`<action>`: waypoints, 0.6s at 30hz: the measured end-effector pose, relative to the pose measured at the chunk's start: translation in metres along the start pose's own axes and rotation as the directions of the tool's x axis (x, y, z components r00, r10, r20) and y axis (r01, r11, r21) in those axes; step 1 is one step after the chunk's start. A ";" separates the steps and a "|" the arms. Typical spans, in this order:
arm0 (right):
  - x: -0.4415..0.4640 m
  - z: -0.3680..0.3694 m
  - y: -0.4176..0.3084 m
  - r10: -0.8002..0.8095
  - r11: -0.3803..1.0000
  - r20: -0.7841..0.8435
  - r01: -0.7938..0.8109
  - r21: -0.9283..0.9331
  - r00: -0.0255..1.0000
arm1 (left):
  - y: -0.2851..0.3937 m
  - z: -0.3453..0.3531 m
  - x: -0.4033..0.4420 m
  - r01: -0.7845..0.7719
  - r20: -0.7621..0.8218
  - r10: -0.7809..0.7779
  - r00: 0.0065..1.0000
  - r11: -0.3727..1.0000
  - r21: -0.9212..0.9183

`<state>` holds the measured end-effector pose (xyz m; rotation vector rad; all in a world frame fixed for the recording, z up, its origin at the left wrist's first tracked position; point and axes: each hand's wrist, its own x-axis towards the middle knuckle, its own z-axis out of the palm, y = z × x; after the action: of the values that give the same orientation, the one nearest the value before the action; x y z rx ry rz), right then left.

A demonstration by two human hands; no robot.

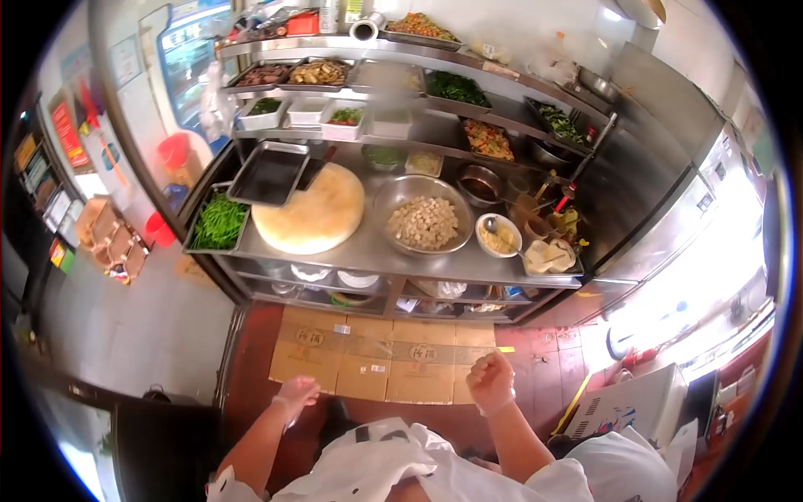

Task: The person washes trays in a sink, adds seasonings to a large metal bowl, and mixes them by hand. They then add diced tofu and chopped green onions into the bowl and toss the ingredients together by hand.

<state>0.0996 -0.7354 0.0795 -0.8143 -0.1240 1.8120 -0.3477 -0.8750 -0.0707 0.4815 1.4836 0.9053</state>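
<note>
Centrally, the stainless-steel counter (376, 269) spans the work area, below loaded shelves. Flattened cardboard (364, 356), the item nearest the hands in the view, lies on the red floor in front of the counter. Its surface is matt brown, divided by straight folds, crossed by a strip of tape and marked with dark oval prints and small white labels. The round board (311, 219) is pale tan; a dark tray (266, 171) overlaps its upper left edge. Right of the board, the steel bowl (462, 238) contains pale diced pieces (423, 222). The left hand (299, 393) has loosely bent fingers; full closure cannot be determined. The right hand (492, 382) has fingers curled into a fist; any contents are indeterminate.
</note>
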 end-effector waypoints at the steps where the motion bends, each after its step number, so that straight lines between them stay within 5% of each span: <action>1: 0.010 0.004 -0.002 -0.020 1.000 -0.028 0.019 -0.007 0.999 | 0.022 0.003 0.034 0.012 0.091 -0.016 0.996 0.999 0.038; 3: 0.028 0.025 -0.006 -0.095 0.995 -0.108 0.092 -0.029 0.990 | 0.051 0.007 0.121 -0.079 0.268 0.016 0.963 0.971 0.224; 7: 0.102 0.014 -0.036 -0.092 0.994 -0.151 0.099 0.042 0.984 | 0.179 0.068 0.193 -0.243 0.199 0.179 0.964 0.895 0.375; 11: 0.221 -0.014 -0.076 -0.110 0.994 -0.112 0.108 -0.025 0.988 | 0.224 0.095 0.312 -0.328 0.131 0.302 0.944 0.826 0.458; 14: 0.313 0.000 -0.121 -0.076 0.997 -0.197 0.074 -0.016 0.978 | 0.236 0.102 0.373 -0.289 -0.036 0.336 0.941 0.855 0.430; 15: 0.343 0.007 -0.134 -0.145 0.984 -0.192 0.120 -0.133 0.971 | 0.254 0.101 0.369 -0.236 -0.097 0.351 0.932 0.786 0.572; 17: 0.395 0.016 -0.162 -0.065 0.997 -0.126 0.060 -0.043 0.990 | 0.283 0.099 0.354 -0.071 -0.189 0.364 0.912 0.592 0.803; 18: 0.422 0.019 -0.173 -0.154 0.962 -0.078 0.131 -0.240 0.985 | 0.300 0.092 0.350 0.036 -0.239 0.319 0.917 0.531 0.847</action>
<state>0.1534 -0.2947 -0.0247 -1.0307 -0.3306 1.6380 -0.3742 -0.4057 -0.0550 1.2224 2.2480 0.3192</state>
